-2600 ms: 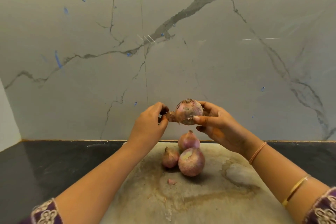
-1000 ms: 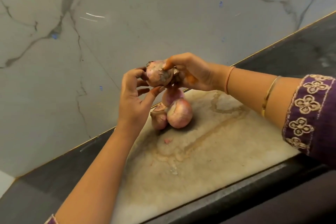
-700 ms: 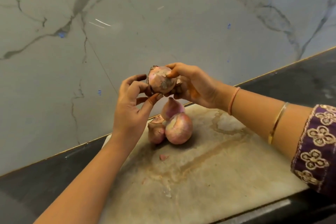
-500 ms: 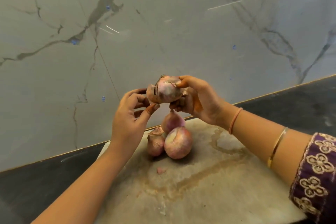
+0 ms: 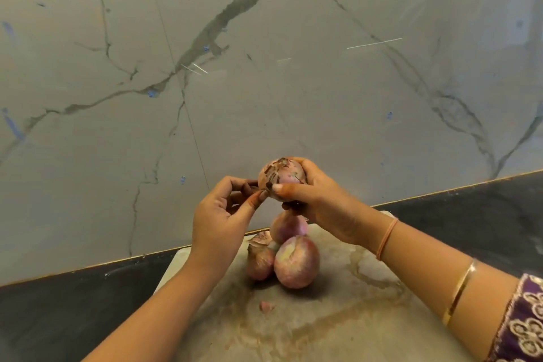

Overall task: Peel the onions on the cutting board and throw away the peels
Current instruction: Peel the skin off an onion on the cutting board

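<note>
My right hand grips a purple onion with dry brown skin, held up above the cutting board. My left hand pinches a flap of that onion's skin at its left side with thumb and fingertips. Three more onions lie together on the stained pale board: a big one in front, a small one to its left, and one behind, partly hidden under my right hand. A small bit of peel lies on the board in front of them.
The board sits on a dark counter that runs left and right. A grey veined marble wall rises directly behind the board.
The view has levelled out and both hands now sit centred above the board. The onion has turned in my right hand, and my left fingers have closed onto its skin.
</note>
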{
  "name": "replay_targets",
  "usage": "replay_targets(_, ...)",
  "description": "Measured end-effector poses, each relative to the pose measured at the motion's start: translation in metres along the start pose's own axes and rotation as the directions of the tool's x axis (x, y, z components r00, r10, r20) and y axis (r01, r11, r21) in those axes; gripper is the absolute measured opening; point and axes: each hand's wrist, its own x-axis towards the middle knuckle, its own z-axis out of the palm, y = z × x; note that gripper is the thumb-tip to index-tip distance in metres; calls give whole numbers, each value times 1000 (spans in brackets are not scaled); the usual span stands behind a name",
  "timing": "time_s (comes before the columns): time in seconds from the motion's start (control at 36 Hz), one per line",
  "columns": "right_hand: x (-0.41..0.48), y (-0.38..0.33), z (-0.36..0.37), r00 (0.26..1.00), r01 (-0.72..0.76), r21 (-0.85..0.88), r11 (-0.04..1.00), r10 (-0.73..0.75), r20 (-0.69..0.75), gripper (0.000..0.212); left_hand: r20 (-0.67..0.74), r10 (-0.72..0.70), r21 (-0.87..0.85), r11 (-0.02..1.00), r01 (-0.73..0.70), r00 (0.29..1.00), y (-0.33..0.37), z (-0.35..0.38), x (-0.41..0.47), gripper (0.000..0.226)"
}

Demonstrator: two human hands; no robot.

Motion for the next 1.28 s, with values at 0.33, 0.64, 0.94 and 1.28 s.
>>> replay_targets(0.33, -1, -4, -11, 999, -1, 175, 985, 8, -40, 45, -142, -83, 69, 993, 94, 986, -17, -9, 8, 11)
replay_targets(0.64, 0, 3, -9, 1000, -2, -140, 990, 4, 15, 67, -37, -14, 254, 967, 23, 999, -14, -8, 6, 18)
replay_targets(0.94, -2, 5, -6, 998, 61, -306, 950, -50, 44, 51, 14, 7, 173, 985, -10, 1000, -6, -7, 2, 28)
replay_targets(1.28, -5, 5, 7, 988, 153, -477, 866, -134, 73, 62, -100, 77, 356, 934, -37, 992, -2, -7, 1, 29)
